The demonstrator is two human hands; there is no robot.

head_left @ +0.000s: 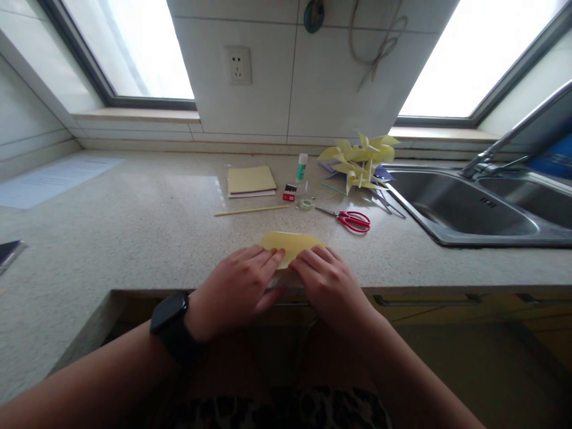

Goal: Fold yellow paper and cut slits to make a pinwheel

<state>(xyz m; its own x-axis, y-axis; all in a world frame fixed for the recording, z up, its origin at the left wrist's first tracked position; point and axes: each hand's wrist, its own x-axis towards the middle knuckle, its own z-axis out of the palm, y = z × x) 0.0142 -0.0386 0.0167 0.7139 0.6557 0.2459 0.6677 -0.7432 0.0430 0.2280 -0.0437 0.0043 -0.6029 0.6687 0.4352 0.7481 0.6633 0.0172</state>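
Note:
A sheet of yellow paper lies near the front edge of the counter, its far edge curving up as if folded over. My left hand, with a dark watch on the wrist, presses its fingertips on the paper's left part. On the right part, my right hand has its fingers bent and closed on the near edge. The two hands sit close together without touching. My palms and part of the paper's near edge are hidden.
Beyond the paper are red-handled scissors, a tape roll, a small red box, a glue stick, a thin stick and a paper stack. Yellow paper pinwheels stand beside the sink.

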